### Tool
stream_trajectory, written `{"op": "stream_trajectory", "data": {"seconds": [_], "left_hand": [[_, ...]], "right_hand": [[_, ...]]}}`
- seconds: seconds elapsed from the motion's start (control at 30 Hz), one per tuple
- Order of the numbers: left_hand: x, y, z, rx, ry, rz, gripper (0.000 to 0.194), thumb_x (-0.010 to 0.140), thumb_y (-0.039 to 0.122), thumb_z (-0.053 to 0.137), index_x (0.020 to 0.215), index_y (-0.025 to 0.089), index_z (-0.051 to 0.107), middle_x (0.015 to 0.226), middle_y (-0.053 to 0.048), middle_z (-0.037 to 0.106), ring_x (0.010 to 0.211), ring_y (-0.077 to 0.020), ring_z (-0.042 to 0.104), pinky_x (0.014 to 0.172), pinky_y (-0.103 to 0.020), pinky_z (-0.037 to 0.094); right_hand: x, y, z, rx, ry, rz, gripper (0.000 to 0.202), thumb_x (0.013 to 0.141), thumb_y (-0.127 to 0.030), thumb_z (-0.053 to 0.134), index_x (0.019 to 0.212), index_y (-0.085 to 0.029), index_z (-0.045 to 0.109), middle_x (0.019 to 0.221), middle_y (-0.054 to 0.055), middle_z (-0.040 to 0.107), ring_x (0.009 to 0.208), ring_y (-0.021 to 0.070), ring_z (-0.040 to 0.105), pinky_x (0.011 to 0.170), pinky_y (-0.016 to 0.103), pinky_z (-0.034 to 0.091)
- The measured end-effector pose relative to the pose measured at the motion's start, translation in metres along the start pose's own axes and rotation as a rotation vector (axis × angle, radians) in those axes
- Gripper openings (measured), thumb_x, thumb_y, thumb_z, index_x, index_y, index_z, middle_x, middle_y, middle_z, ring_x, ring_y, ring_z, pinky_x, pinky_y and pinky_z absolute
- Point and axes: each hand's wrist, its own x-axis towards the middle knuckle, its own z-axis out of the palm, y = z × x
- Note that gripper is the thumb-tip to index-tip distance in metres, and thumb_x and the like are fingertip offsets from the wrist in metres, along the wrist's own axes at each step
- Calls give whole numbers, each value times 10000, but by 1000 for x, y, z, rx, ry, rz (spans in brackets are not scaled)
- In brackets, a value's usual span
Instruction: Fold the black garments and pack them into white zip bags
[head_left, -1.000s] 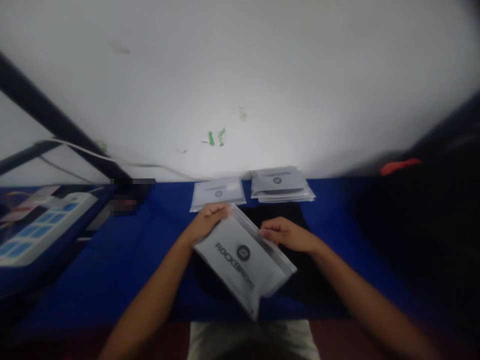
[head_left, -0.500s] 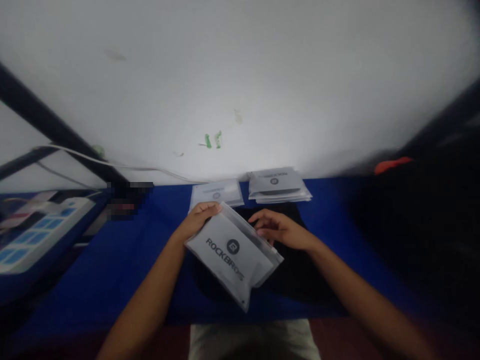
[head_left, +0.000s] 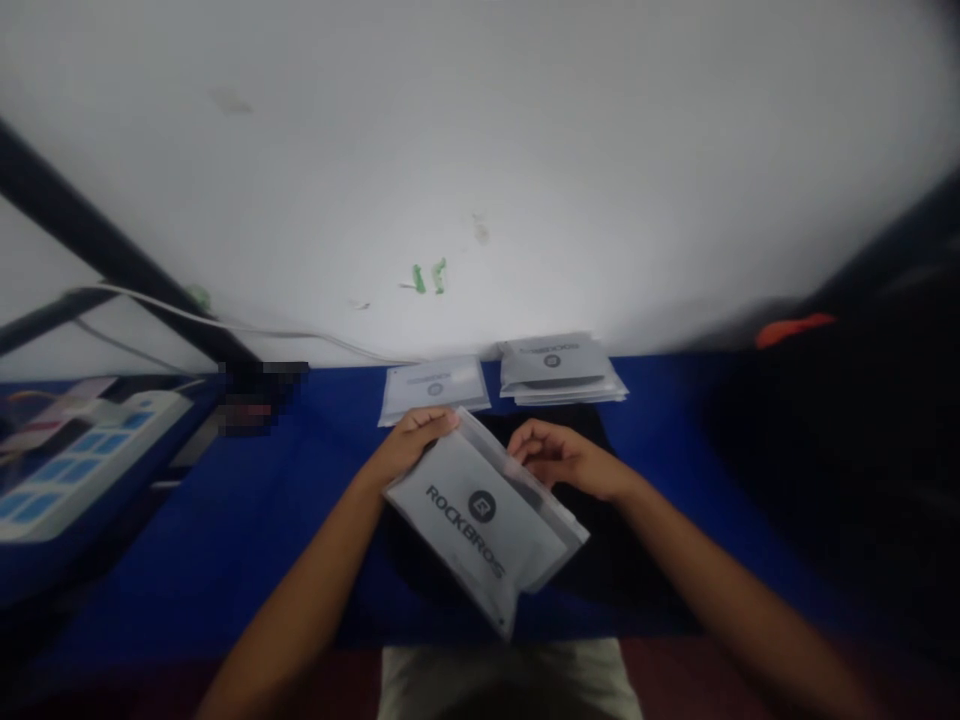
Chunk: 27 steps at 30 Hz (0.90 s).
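A frosted zip bag (head_left: 465, 520) marked ROCKBROS hangs tilted above the blue table, its zip edge facing up and right. At its upper left corner, my left hand (head_left: 420, 435) pinches it between thumb and fingers. My right hand (head_left: 559, 455) is at the zip edge with curled fingers; the fingertips are partly behind the bag's edge, and whether they grip it is unclear. Behind, one similar flat bag (head_left: 435, 388) lies at the table's back edge, and a stack of such bags (head_left: 562, 368) is to its right.
A black mat (head_left: 600, 540) lies under the held bag on the blue table (head_left: 210, 560). At the left stand a power strip (head_left: 94, 455) and a dark frame bar (head_left: 112, 225). A white cable (head_left: 300, 333) runs along the wall. Something orange (head_left: 795, 328) is at the right.
The held bag has shifted slightly right and down with my left hand. My right hand has moved a little right, its fingers now more curled at the zip edge.
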Motion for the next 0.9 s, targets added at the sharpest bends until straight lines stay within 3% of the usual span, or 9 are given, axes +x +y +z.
{"op": "stream_trajectory", "data": {"seconds": [0.17, 0.33, 0.5, 0.67, 0.8, 0.9], "left_hand": [[1, -1, 1, -7, 15, -2, 328, 786, 453, 708, 740, 132, 663, 575, 8, 610, 452, -92, 529, 446, -187, 400], [5, -6, 5, 1, 43, 20, 337, 781, 471, 701, 741, 140, 653, 574, 14, 608, 459, -98, 528, 457, -193, 393], [5, -12, 19, 29, 20, 16, 345, 774, 470, 704, 720, 140, 623, 543, 35, 556, 430, -71, 455, 433, -179, 331], [1, -17, 28, 74, -25, 27, 338, 800, 457, 689, 706, 142, 611, 556, 37, 551, 451, -66, 454, 447, -179, 318], [6, -15, 22, -77, 31, -16, 356, 747, 480, 728, 701, 142, 627, 559, 22, 581, 471, -93, 503, 476, -204, 376], [12, -11, 15, -307, 85, -1, 473, 721, 611, 682, 739, 140, 651, 630, -27, 638, 559, -147, 588, 543, -247, 464]], "right_hand": [[0, 2, -1, 128, -11, -6, 360, 685, -225, 818, 953, -176, 583, 870, -4, 651, 657, 87, 590, 582, 193, 453], [-1, -5, 2, -46, 68, -4, 279, 763, -355, 758, 921, -160, 635, 872, 12, 660, 753, 121, 608, 701, 239, 475], [-1, -8, 6, -360, -143, 5, 296, 757, -385, 742, 943, -158, 704, 894, 18, 680, 829, 181, 619, 755, 280, 492], [0, 3, 7, -420, -242, 36, 191, 765, -317, 702, 795, -129, 717, 747, 11, 680, 714, 177, 616, 656, 260, 497], [-2, 2, 7, -324, -175, 26, 215, 757, -343, 713, 783, -129, 717, 729, 4, 683, 656, 159, 607, 609, 247, 486], [-2, 0, 5, -177, 43, -35, 255, 725, -367, 755, 851, -147, 729, 771, 13, 707, 693, 173, 637, 653, 277, 512]]}}
